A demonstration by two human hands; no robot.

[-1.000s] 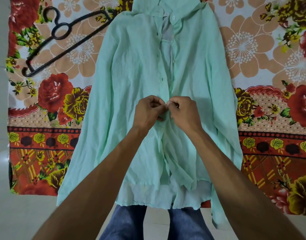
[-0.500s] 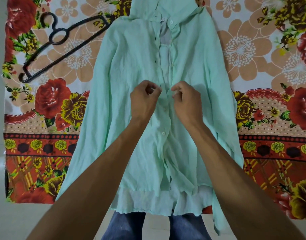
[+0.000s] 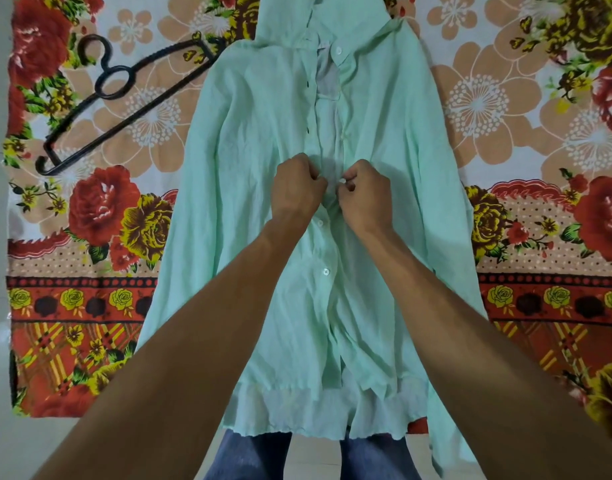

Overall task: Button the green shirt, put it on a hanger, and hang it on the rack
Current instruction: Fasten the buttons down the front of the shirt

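Note:
A pale green shirt (image 3: 256,209) lies flat, front up, collar away from me, on a floral sheet. Its lower front is closed by two white buttons; the upper front gapes open. My left hand (image 3: 296,188) pinches the left placket edge at mid-chest. Right beside it, my right hand (image 3: 365,195) pinches the right placket edge at a white button. The two hands almost touch. A black hanger (image 3: 124,98) lies on the sheet to the upper left of the shirt, one end tucked under the shoulder.
The floral sheet (image 3: 540,209) covers the floor under everything, with pale tiled floor (image 3: 0,445) showing along its left and near edges. My knees in blue jeans (image 3: 256,455) sit below the shirt hem. No rack is in view.
Both hands have moved up the shirt front from the lower button to the one above it. They parted for a moment and have closed in on the placket again.

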